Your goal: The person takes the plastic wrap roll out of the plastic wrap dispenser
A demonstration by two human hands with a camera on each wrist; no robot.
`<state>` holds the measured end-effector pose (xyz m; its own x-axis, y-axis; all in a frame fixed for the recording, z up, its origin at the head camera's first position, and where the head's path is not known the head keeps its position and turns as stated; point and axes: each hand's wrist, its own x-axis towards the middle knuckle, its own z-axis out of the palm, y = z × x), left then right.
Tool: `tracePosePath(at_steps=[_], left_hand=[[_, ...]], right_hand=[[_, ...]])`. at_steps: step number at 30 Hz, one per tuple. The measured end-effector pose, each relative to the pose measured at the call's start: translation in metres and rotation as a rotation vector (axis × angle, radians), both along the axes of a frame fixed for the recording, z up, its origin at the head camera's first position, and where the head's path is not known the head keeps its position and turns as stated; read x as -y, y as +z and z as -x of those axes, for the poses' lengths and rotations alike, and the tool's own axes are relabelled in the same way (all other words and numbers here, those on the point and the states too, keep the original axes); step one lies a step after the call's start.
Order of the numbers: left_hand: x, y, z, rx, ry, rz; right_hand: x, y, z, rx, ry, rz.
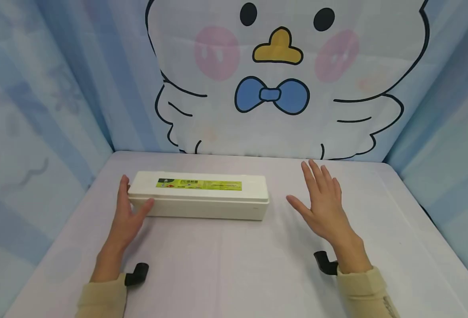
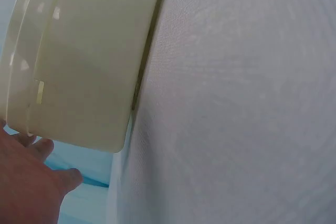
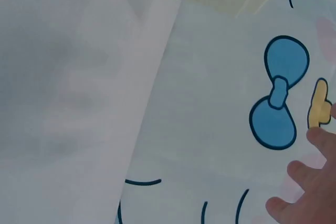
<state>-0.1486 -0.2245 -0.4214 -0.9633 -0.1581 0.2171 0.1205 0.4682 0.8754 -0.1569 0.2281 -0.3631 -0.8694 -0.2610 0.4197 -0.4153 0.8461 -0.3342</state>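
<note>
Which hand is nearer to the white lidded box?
Left. The left hand is right at the left end of the white lidded box; the right hand is beyond its right end, with a clear gap between.

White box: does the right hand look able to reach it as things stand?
Probably yes: the right hand, fingers spread, is to the right of the white box, with nothing visible between them.

left hand [image 1: 125, 225], right hand [image 1: 329, 216]: bare | left sleeve [image 1: 101, 298], right sleeve [image 1: 363, 289]: tan; latter bears dark marking [image 1: 389, 305] | left black fitting [image 1: 137, 274] bends right; right black fitting [image 1: 326, 263], left
</note>
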Motion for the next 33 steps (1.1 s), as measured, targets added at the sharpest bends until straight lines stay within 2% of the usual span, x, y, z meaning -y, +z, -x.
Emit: tracePosePath(at_steps=[6,15,26,33], left_hand=[[0.003,-0.001,0.001,0.034,-0.038,-0.05],[0.009,-0.005,0.003,0.087,-0.089,-0.074],[0.015,-0.007,0.0,0.102,-0.119,-0.096],[0.015,-0.006,0.002,0.081,-0.149,-0.082]], right_hand=[[0.013,0.002,0.007,-0.002,0.04,0.001],[0.039,0.005,0.019,0.061,0.064,-0.054],[0.076,0.006,0.038,0.125,0.175,-0.127],[0.092,0.006,0.045,0.233,0.2,-0.218]])
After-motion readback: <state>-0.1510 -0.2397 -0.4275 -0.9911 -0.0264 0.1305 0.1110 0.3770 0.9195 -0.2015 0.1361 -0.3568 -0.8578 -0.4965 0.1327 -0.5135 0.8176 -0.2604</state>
